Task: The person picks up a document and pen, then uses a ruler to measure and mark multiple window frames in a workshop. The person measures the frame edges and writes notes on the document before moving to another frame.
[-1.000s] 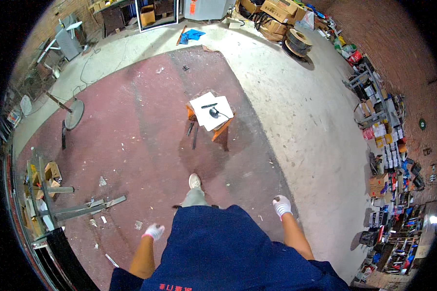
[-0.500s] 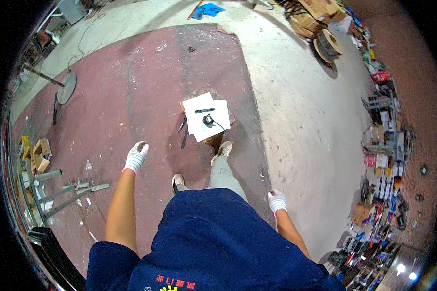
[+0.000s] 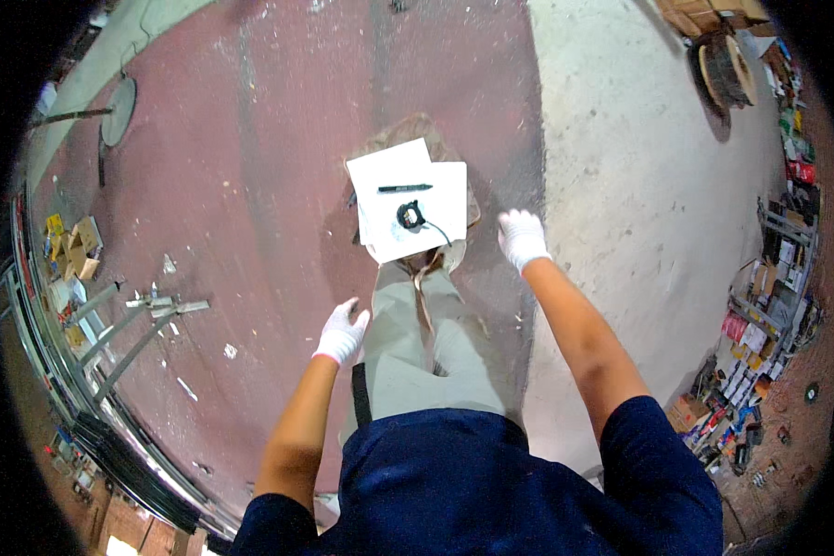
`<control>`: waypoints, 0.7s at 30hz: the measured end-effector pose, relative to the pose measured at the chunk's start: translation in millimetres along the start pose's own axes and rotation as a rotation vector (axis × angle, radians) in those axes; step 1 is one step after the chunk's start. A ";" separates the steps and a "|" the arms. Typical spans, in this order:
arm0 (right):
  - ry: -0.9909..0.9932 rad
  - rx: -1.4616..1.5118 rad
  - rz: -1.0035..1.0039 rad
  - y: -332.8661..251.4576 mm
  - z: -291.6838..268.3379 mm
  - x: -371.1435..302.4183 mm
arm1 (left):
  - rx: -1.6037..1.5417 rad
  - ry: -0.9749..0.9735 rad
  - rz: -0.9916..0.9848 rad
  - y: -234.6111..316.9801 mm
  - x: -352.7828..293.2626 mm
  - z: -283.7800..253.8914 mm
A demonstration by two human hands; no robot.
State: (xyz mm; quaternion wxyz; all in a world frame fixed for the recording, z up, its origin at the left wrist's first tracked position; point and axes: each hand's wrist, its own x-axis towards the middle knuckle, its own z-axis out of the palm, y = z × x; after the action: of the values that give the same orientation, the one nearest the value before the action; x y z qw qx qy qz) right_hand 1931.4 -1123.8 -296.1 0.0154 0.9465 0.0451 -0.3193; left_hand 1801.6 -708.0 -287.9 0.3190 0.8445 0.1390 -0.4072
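I have both hands held low in front of the navy shirt [image 3: 435, 473], each in a white glove and apart from the things ahead of them. The left hand [image 3: 343, 332] is near the left trouser leg [image 3: 397, 310], its fingers loosely bent and open around nothing. The right hand [image 3: 523, 236] is farther forward, to the right of the surface [image 3: 417, 128]; its fingers look curled, but from this angle I can't tell how far they close, and I make out nothing in them. The surface is low and brown-edged, just beyond the legs, and carries two overlapping white sheets, the left sheet [image 3: 385, 167] tilted and the right sheet [image 3: 448, 185] squarer to me. On them lies a black pen [image 3: 405, 188], nearly crosswise, and just below it in my view a round black gadget [image 3: 410, 215] whose thin cord [image 3: 438, 232] trails toward the near right corner. The surface stands on the dark red floor [image 3: 296, 111], left of where the pale floor [image 3: 602, 185] begins. Over on my left I see metal bars [image 3: 134, 352] and an open box [image 3: 85, 243]; far right, a reel [image 3: 726, 71].
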 end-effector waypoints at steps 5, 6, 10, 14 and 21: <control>-0.008 0.085 -0.037 -59.2 29.8 120.7 | 0.063 0.036 -0.064 13.3 65.5 37.9; -0.080 0.109 -0.035 -73.0 36.6 142.2 | 0.043 0.075 -0.047 9.6 79.2 49.4; 0.102 0.128 -0.103 -112.9 84.4 189.2 | -0.015 0.251 0.004 -5.5 139.8 77.4; 0.107 0.006 -0.197 -130.5 78.2 200.3 | -0.111 0.397 -0.117 4.4 206.6 62.7; 0.133 0.235 -0.014 -102.6 74.4 195.5 | -0.277 0.346 -0.046 11.1 282.2 52.4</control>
State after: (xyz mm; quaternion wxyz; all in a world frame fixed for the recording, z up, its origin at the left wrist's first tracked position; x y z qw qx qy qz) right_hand 2031.6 -1011.2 -473.7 -0.1008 0.9605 0.0147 -0.2590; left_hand 1953.4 -757.7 -526.6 0.3939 0.8464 0.2656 -0.2404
